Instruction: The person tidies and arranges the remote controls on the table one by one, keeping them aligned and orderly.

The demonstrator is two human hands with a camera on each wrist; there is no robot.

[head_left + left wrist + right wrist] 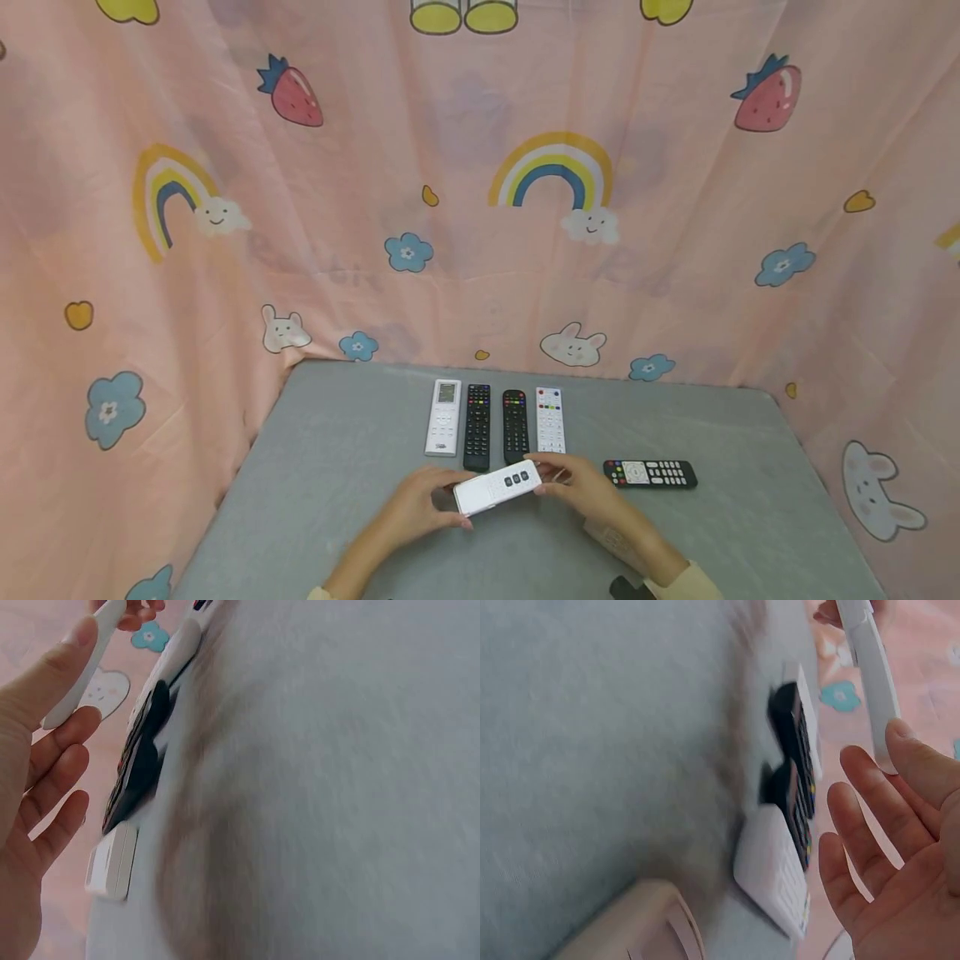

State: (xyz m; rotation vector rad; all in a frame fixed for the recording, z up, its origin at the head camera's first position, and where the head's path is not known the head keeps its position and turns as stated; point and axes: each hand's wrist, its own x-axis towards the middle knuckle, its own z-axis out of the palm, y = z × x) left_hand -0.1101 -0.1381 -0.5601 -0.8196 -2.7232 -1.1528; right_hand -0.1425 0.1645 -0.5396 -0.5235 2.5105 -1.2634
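Observation:
A white remote control (497, 488) with three dark buttons is held above the table, tilted up toward its right end. My left hand (421, 502) pinches its left end between thumb and fingers. At the other end, my right hand (576, 483) grips it the same way. From the left wrist view, the left thumb lies along the remote (90, 667), with the lower fingers loosely bent. In the right wrist view, the remote's narrow side (877, 694) shows between thumb and index finger.
Behind the hands stand a white remote with a screen (443, 417), two black remotes (477, 427) (515, 425) and a white many-buttoned remote (551, 421) in a row. A black-and-white remote (650, 473) lies crosswise at right. A beige object (611, 537) is partly under the right forearm.

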